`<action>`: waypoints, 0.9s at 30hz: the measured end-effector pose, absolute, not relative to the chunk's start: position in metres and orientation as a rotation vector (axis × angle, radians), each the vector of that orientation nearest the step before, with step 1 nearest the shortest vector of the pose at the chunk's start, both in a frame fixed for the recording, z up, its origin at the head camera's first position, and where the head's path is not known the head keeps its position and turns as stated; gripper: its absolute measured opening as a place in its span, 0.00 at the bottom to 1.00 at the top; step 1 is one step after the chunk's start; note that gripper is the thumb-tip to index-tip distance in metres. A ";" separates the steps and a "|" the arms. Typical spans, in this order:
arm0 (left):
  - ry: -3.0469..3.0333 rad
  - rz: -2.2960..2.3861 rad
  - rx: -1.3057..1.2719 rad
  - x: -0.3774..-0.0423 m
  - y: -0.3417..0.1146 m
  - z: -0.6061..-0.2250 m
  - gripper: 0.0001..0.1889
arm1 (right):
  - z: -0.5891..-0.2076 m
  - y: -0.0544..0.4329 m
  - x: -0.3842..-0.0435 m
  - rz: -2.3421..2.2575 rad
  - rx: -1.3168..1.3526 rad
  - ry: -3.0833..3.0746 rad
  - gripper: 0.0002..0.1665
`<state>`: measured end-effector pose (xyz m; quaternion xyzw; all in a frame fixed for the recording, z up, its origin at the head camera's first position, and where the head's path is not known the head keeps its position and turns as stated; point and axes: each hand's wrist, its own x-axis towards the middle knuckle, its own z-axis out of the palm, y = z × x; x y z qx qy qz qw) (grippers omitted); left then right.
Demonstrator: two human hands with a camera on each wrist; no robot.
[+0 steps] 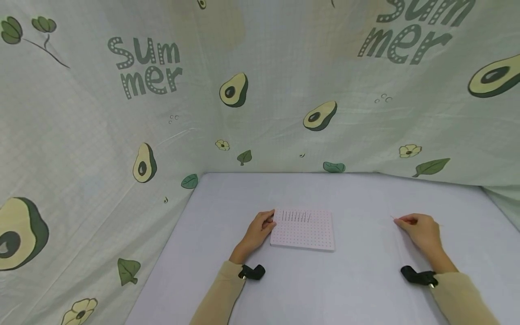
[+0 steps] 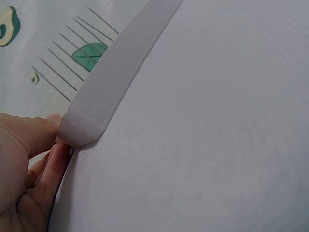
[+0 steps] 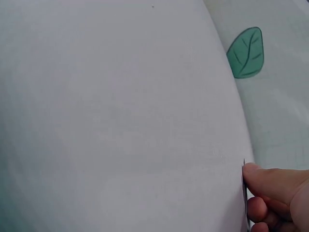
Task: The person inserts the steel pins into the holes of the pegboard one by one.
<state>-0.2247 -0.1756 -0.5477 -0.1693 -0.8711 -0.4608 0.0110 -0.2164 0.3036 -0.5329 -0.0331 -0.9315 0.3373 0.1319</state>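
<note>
A pale pink board [image 1: 302, 237] covered in small holes lies on the table. Several thin, dark needle-like pins [image 1: 296, 216] stand in a row along its far side; the left wrist view shows these pins [image 2: 58, 72] rising past the board's edge [image 2: 108, 72]. My left hand [image 1: 256, 230] grips the board at its left edge, thumb and fingers around the corner in the left wrist view. Well to the right of the board, my right hand [image 1: 422, 232] pinches a thin needle-like pin [image 3: 245, 193] between thumb and fingers, close over the table. Its tip pokes out past the thumb.
The table has a plain white cover [image 1: 345, 289]. Hanging cloth printed with avocados and leaves [image 1: 276, 149] borders the table at the back and left. Each wrist wears a black camera mount, one of them the left mount [image 1: 253, 272].
</note>
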 end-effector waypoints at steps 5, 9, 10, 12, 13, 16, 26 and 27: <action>-2.711 -1.428 -0.537 -0.224 -0.176 -0.549 0.25 | -0.533 0.300 -0.217 0.961 -0.070 -2.702 0.13; -2.714 -1.428 -0.534 -0.224 -0.177 -0.550 0.25 | -0.535 0.299 -0.218 0.963 -0.042 -2.703 0.12; -2.714 -1.431 -0.532 -0.224 -0.177 -0.550 0.25 | -0.535 0.299 -0.218 0.968 -0.035 -2.704 0.12; -2.714 -1.435 -0.529 -0.224 -0.177 -0.551 0.25 | -0.535 0.299 -0.219 0.974 -0.023 -2.705 0.12; -2.713 -1.436 -0.530 -0.224 -0.177 -0.550 0.25 | -0.535 0.299 -0.219 0.972 -0.017 -2.702 0.12; -2.708 -1.435 -0.531 -0.224 -0.177 -0.550 0.25 | -0.534 0.300 -0.219 0.958 -0.018 -2.694 0.11; -2.701 -1.441 -0.542 -0.225 -0.176 -0.549 0.25 | -0.529 0.298 -0.214 0.922 -0.030 -2.686 0.10; -2.703 -1.440 -0.541 -0.224 -0.176 -0.549 0.25 | -0.529 0.298 -0.214 0.926 -0.029 -2.691 0.10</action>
